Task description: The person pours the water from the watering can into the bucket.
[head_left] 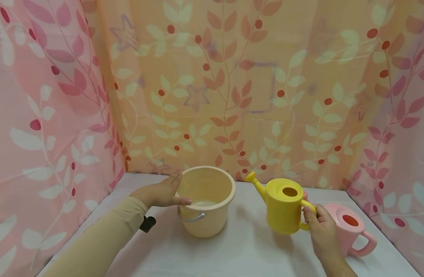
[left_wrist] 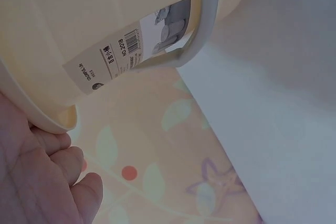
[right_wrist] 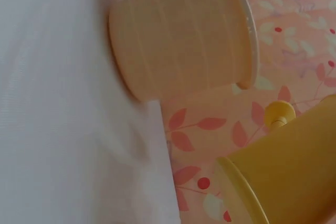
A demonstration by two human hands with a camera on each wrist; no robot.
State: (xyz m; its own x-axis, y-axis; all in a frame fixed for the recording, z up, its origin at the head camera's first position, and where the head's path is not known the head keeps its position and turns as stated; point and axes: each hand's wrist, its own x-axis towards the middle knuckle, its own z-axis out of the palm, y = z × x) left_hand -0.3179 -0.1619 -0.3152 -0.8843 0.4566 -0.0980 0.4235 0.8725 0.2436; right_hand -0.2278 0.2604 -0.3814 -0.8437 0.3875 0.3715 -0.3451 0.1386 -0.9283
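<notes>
A cream bucket (head_left: 205, 219) stands upright on the table, its pale handle (head_left: 194, 218) hanging down the front. My left hand (head_left: 163, 192) rests on the bucket's left rim with fingers and thumb extended; the left wrist view shows fingertips (left_wrist: 68, 163) by the rim and a printed label (left_wrist: 131, 45) on the wall. My right hand (head_left: 321, 227) grips the handle of a yellow watering can (head_left: 282, 213), held nearly level above the table. Its spout points left towards the bucket; in the right wrist view its base edge (right_wrist: 241, 187) is off the tabletop.
A pink watering can (head_left: 343, 231) stands on the table at the right, just beyond my right hand and partly hidden by it. Floral cloth (head_left: 226, 84) hangs behind and on both sides. White cloth (head_left: 246, 246) covers the table.
</notes>
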